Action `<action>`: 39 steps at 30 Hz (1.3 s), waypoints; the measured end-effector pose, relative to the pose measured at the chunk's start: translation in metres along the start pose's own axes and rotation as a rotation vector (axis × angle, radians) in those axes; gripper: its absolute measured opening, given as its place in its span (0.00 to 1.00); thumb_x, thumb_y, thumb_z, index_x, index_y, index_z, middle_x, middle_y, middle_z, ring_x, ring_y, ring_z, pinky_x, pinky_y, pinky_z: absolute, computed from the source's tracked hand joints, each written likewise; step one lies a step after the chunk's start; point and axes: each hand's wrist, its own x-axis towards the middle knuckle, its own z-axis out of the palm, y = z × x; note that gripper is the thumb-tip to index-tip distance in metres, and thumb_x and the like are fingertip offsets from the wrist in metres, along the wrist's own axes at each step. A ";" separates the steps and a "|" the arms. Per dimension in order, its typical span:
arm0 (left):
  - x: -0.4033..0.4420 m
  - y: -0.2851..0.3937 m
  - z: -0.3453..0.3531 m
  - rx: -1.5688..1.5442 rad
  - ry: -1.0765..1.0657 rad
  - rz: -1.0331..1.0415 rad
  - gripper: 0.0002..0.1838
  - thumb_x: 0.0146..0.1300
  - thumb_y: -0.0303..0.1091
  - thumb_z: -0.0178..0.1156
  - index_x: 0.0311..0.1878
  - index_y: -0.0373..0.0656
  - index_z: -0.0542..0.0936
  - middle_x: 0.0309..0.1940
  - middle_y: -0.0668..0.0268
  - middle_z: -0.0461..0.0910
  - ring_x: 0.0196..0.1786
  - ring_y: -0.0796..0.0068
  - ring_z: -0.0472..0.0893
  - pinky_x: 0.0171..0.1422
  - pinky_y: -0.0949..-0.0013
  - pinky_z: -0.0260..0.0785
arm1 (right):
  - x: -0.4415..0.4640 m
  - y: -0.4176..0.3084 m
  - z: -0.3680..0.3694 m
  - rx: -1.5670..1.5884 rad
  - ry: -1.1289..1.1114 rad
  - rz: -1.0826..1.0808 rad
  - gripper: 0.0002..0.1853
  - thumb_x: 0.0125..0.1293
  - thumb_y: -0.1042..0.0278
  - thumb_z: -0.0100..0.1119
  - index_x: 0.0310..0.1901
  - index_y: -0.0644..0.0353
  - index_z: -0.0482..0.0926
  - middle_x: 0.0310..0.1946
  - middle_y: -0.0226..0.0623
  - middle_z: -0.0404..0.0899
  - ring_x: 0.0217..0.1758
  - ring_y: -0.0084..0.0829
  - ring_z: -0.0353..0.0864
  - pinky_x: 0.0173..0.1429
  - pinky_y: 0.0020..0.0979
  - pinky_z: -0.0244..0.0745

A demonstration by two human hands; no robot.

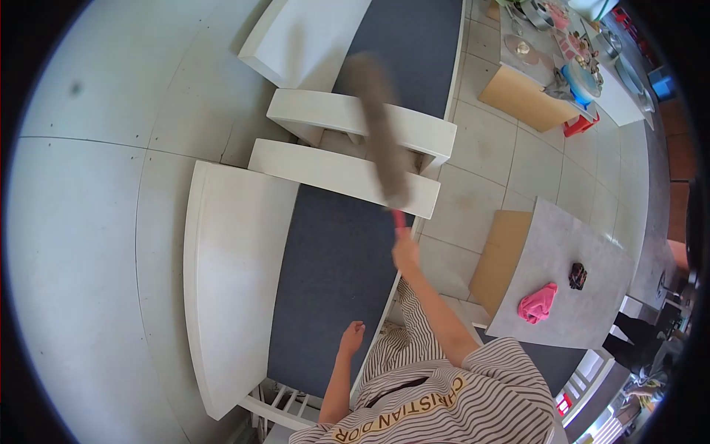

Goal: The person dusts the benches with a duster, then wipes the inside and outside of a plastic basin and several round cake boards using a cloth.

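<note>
My right hand [405,254] is closed around the red handle of a long duster [381,137]. Its grey-brown head is smeared by motion and stretches away from me over the white bench backs [344,174]. My left hand [353,337] hangs over the dark grey seat [336,274] of the nearer bench, its fingers curled in and nothing visible in them. A white panel [229,274] runs along the wall side of that seat.
To the right stands a grey table [569,274] bearing a pink cloth [538,303] and a small dark item [577,276]. Farther off, another table [529,63] holds dishes and pots, with a red stool [580,124] beside it. Another person [640,340] is at the far right.
</note>
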 end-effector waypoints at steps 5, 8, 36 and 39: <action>-0.008 -0.021 0.000 0.049 0.031 -0.017 0.17 0.56 0.39 0.48 0.45 0.38 0.70 0.40 0.54 0.74 0.45 0.58 0.73 0.48 0.65 0.63 | -0.002 -0.006 0.008 -0.264 -0.119 -0.095 0.12 0.62 0.58 0.37 0.32 0.58 0.65 0.19 0.47 0.74 0.25 0.46 0.76 0.29 0.45 0.69; -0.008 -0.043 0.007 0.040 0.028 -0.035 0.17 0.56 0.39 0.47 0.44 0.38 0.70 0.40 0.53 0.74 0.46 0.58 0.73 0.48 0.65 0.63 | 0.020 0.068 -0.042 -0.371 -0.107 -0.055 0.13 0.62 0.57 0.36 0.35 0.58 0.65 0.20 0.49 0.74 0.26 0.48 0.75 0.27 0.45 0.69; -0.120 -0.300 0.106 0.050 0.157 -0.314 0.19 0.53 0.43 0.47 0.39 0.36 0.73 0.40 0.49 0.73 0.47 0.52 0.71 0.50 0.62 0.62 | -0.099 0.137 -0.126 -0.499 0.115 -0.274 0.15 0.61 0.57 0.39 0.30 0.60 0.70 0.24 0.49 0.74 0.28 0.50 0.73 0.31 0.45 0.66; -0.114 -0.288 0.122 -0.114 0.297 -0.323 0.20 0.54 0.43 0.44 0.38 0.35 0.73 0.39 0.50 0.73 0.47 0.52 0.71 0.50 0.62 0.62 | -0.079 0.057 -0.161 -0.567 -0.066 -0.529 0.18 0.60 0.52 0.41 0.26 0.59 0.71 0.23 0.49 0.74 0.28 0.50 0.72 0.31 0.44 0.65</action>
